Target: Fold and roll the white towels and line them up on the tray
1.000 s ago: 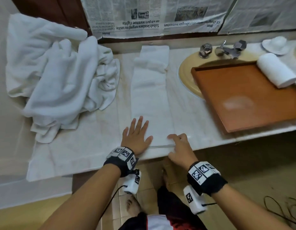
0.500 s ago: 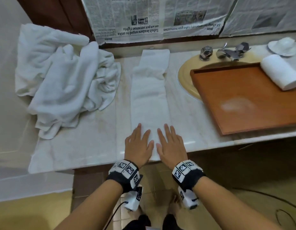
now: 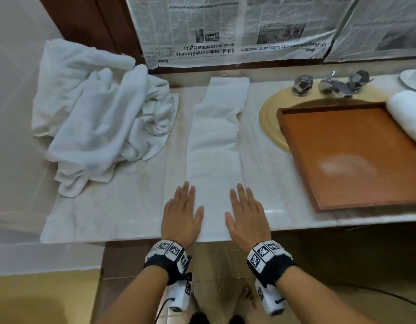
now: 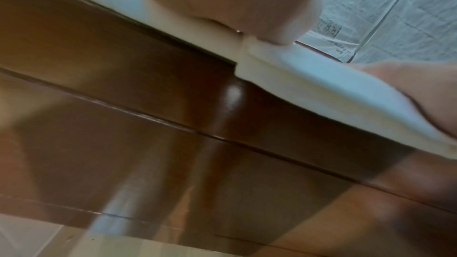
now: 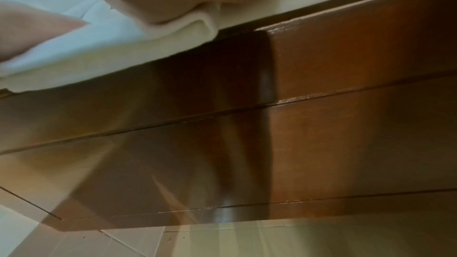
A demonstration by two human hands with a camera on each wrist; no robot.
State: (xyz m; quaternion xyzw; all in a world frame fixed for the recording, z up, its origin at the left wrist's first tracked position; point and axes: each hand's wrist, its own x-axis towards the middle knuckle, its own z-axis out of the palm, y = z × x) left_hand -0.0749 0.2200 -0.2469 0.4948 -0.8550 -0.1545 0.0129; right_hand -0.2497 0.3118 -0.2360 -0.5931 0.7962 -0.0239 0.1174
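One rolled towel (image 3: 406,118) on tray (image 3: 342,136), both hands' fingers (image 3: 186,195) straight, pressing folded towel (image 3: 214,148)

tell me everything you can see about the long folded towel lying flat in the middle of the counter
The folded towel is white, soft terry-looking cloth, folded lengthwise into a narrow strip. It lies flat on the pale marble counter, running from the near edge to the back wall, between the towel pile and the sink. Its far end is wider and slightly rumpled; nothing is rolled yet. The left hand and right hand lie flat, fingers straight, on its near end at either side. The right wrist view shows layered folds at the counter edge.
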